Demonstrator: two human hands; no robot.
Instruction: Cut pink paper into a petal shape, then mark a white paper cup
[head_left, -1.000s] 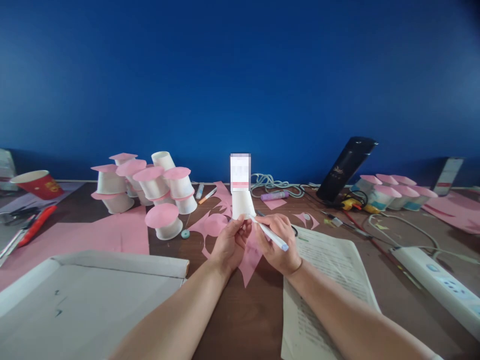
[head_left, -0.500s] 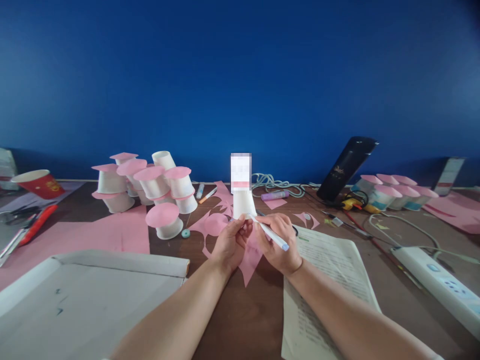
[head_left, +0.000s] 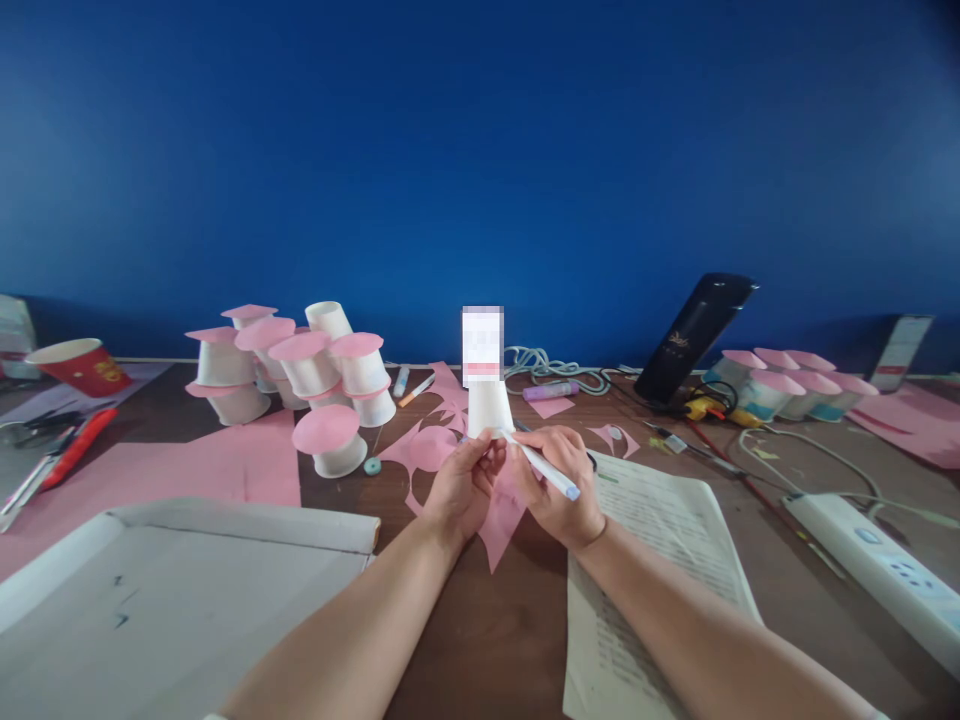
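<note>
Wall [head_left: 480,180]: plain blue, spanning full width (upper right corner darkened). Tabletop [head_left: 465,640]: brown, faintly grained, below it. Light: soft, paling the wall toward both sides.

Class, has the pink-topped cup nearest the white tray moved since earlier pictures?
No: the pink-topped cup holds its place against the white tray.

Bench [head_left: 450,650] looks like smooth wood with a soft sheen, pink scraps [head_left: 501,520] are matt paper, white cup [head_left: 490,410] is smooth paper too, pen [head_left: 553,472] is smooth plastic, and the power strip [head_left: 885,570] (pretty clearly plastic as well) looks smooth.
</note>
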